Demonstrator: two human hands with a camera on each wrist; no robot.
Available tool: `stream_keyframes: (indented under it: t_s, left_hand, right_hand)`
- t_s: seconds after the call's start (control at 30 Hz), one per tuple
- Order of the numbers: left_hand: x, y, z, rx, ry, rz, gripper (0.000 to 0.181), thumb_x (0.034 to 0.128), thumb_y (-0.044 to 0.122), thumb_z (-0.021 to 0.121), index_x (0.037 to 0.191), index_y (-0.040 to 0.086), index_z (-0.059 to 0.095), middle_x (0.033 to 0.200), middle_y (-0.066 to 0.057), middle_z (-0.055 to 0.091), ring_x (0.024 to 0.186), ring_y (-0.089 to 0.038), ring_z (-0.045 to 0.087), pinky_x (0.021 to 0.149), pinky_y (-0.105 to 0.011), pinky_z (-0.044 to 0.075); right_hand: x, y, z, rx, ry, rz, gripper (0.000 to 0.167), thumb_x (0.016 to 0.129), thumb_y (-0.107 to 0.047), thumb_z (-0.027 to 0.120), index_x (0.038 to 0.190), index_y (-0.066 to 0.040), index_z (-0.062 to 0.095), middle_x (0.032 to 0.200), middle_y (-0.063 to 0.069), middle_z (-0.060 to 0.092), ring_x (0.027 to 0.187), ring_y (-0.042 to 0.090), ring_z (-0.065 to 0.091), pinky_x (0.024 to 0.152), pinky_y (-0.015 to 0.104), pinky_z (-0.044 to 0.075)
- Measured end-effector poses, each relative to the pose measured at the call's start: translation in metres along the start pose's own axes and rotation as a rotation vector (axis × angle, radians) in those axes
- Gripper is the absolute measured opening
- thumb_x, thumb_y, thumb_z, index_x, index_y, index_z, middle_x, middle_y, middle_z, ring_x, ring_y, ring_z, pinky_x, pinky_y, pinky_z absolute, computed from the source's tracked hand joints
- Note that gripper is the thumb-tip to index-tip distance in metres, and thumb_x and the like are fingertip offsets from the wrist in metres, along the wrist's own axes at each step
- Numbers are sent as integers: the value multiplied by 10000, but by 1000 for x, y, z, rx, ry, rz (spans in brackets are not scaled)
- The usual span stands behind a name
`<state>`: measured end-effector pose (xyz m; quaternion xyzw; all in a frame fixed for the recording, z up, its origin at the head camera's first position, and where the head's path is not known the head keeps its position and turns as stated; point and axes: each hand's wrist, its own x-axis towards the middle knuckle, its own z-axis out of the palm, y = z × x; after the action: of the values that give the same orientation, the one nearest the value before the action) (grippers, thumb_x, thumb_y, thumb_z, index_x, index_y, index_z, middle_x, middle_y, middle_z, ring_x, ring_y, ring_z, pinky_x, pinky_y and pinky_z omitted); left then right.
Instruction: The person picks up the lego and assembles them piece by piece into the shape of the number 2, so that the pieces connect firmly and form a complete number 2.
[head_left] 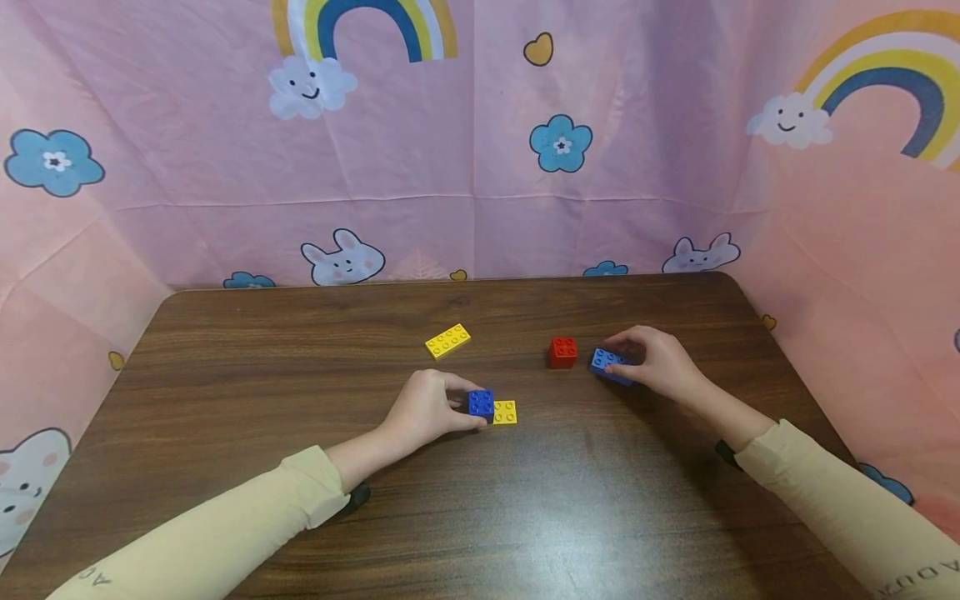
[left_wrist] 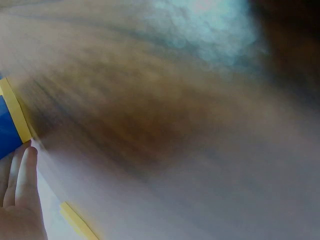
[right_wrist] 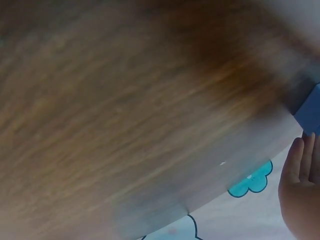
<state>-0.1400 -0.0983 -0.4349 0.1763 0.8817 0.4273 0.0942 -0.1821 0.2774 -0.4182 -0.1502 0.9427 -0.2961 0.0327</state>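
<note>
On a brown table (head_left: 300, 350), a dark blue brick (head_left: 482, 402) is being gripped by the left hand (head_left: 429, 407), touching a yellow brick (head_left: 506, 412). A light blue brick (head_left: 602, 362) is being pinched by the right hand (head_left: 663, 362), beside a red brick (head_left: 562, 353). Dark capitals are being shown on the right sleeve (head_left: 847, 508), apparently including D and U, partly cut off.
</note>
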Motion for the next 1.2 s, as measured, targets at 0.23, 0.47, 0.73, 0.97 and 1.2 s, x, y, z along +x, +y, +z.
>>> stream_keyframes:
  t_s: [0.23, 0.47, 0.73, 0.97, 1.2]
  left_hand:
    - [0, 0, -1, -18, -2, -7, 391, 775, 153, 964, 1119, 32, 822, 1103, -136, 821, 952, -200, 813, 774, -244, 663]
    - [1, 0, -1, -18, -2, -9, 386, 776, 152, 963, 1118, 39, 824, 1092, -131, 823, 939, -196, 814, 766, -239, 663]
    - [1, 1, -1, -14, 0, -1, 390, 769, 157, 968, 1113, 40, 826, 1078, -129, 825, 926, -186, 814, 760, -233, 661]
    - [0, 1, -1, -17, 0, 8, 388, 774, 156, 965, 1114, 33, 824, 1095, -134, 823, 939, -193, 815, 766, -232, 661]
    - [0, -1, 0, -16, -2, 6, 394, 775, 165, 966, 1117, 30, 822, 1105, -131, 823, 946, -193, 815, 774, -239, 662]
  right_hand:
    - [0, 2, 0, -4, -15, 9, 424, 906, -134, 854, 1272, 29, 713, 1225, 223, 731, 1113, 378, 699, 1004, 596, 576]
    - [0, 2, 2, 5, -25, 24, 439, 906, -157, 861, 1272, 34, 712, 1213, 232, 725, 1093, 370, 703, 986, 586, 586]
    - [-1, 3, 3, 14, -34, 26, 436, 901, -165, 868, 1260, 32, 718, 1204, 231, 719, 1100, 374, 703, 999, 587, 585]
    - [0, 4, 3, 14, -44, 40, 451, 899, -163, 867, 1273, 35, 710, 1222, 246, 714, 1113, 399, 690, 1010, 607, 572]
    - [-1, 5, 4, 6, -45, 29, 456, 890, -160, 878, 1269, 32, 713, 1228, 245, 717, 1122, 398, 687, 1021, 613, 567]
